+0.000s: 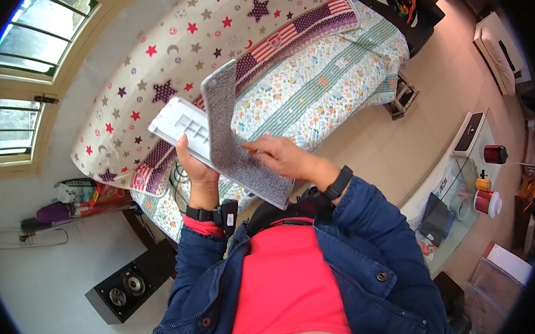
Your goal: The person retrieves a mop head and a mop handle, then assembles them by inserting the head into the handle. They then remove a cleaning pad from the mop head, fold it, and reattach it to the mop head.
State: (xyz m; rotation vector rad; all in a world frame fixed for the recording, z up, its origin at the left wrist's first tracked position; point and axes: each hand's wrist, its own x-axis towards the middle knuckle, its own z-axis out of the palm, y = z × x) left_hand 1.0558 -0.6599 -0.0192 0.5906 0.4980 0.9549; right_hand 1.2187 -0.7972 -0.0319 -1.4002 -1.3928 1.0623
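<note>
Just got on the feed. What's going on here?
A person holds a white panel with rectangular recesses in the left hand, thumb on its near edge. The right hand has its fingers at the face of a bent, speckled grey sheet right beside it; whether the two are joined isn't clear. Both are held up in front of the body. Beyond them lie a floral quilt and a star-patterned cover.

a pale star-patterned blanket [206,41] lies over part of the floral-quilted bed [313,111]
</note>
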